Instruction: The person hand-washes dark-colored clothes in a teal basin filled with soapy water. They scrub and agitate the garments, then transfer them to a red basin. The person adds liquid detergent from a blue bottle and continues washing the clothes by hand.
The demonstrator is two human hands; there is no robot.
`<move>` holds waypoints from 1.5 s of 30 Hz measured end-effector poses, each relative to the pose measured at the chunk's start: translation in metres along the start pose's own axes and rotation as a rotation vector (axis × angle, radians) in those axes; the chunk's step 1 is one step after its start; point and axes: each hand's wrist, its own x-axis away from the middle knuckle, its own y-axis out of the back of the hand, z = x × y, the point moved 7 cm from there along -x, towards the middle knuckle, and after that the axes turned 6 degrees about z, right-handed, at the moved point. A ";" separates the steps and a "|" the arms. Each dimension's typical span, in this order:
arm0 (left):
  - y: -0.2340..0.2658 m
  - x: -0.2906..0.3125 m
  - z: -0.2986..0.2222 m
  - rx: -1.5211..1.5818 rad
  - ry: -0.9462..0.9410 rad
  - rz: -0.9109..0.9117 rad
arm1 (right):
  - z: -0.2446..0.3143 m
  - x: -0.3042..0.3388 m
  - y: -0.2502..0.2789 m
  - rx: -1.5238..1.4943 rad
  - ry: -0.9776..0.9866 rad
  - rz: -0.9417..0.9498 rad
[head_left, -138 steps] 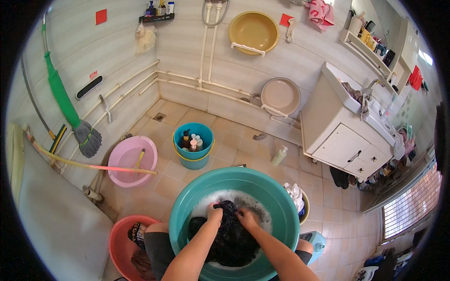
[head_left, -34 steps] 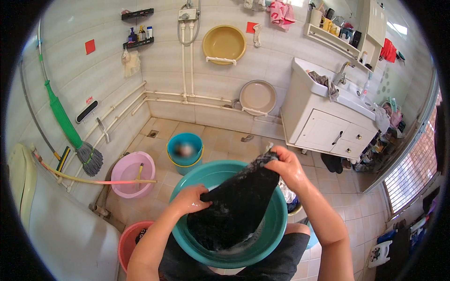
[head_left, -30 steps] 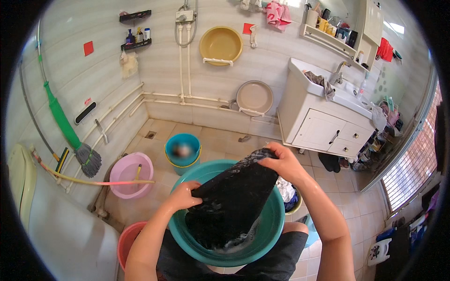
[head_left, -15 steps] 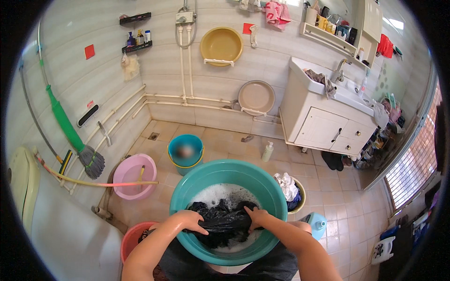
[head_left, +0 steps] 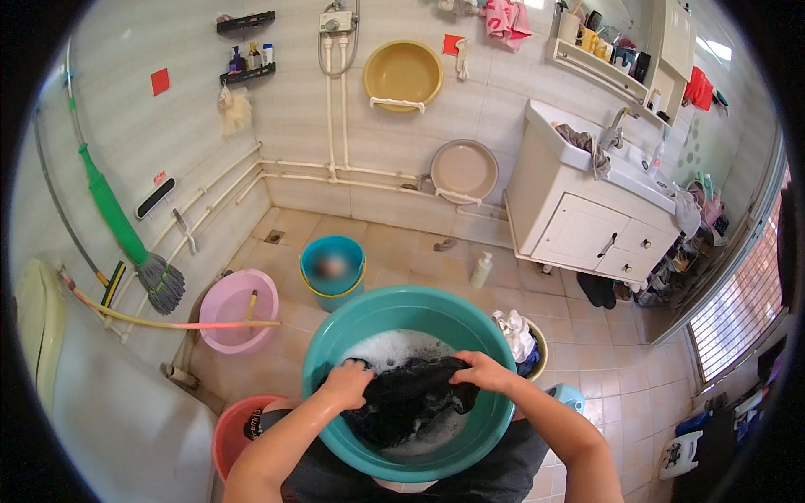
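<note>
A wet black garment (head_left: 411,401) lies in sudsy water inside a large teal basin (head_left: 335,323) in front of me. My left hand (head_left: 347,384) grips the cloth at its left side, with the fingertips partly hidden in the folds. At the upper right of the cloth, my right hand (head_left: 485,373) pinches an edge between thumb and fingers. The fabric is spread between both hands. White foam (head_left: 396,345) shows beyond the garment, and more lies along its near right side.
A blue bucket (head_left: 345,251) and a pink basin (head_left: 222,312) crossed by a hose stand beyond on the left. Near my left forearm is a red basin (head_left: 228,440). To the right are a tub of clothes (head_left: 538,356), a light-blue bottle (head_left: 568,396) and a pump bottle (head_left: 481,270).
Both hands have moved up toward the far side of the basin, my right hand also rightward. The garment is spread wider and its far edge is raised. The view has shifted slightly.
</note>
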 end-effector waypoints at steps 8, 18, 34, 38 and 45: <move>-0.028 -0.051 0.019 1.215 0.153 0.083 | -0.002 -0.026 0.017 -0.888 -0.127 -0.359; -0.084 -0.102 0.034 1.278 0.439 -0.352 | -0.098 -0.125 -0.020 0.601 -0.096 -0.636; -0.106 -0.116 0.011 2.788 0.306 -0.244 | -0.024 -0.109 -0.062 0.367 0.200 -0.639; -0.141 -0.136 0.005 2.773 0.373 -0.139 | 0.016 -0.088 -0.103 0.502 0.241 -0.518; -0.118 -0.124 -0.009 2.405 0.656 -0.390 | -0.035 -0.134 -0.030 0.455 -0.145 -0.669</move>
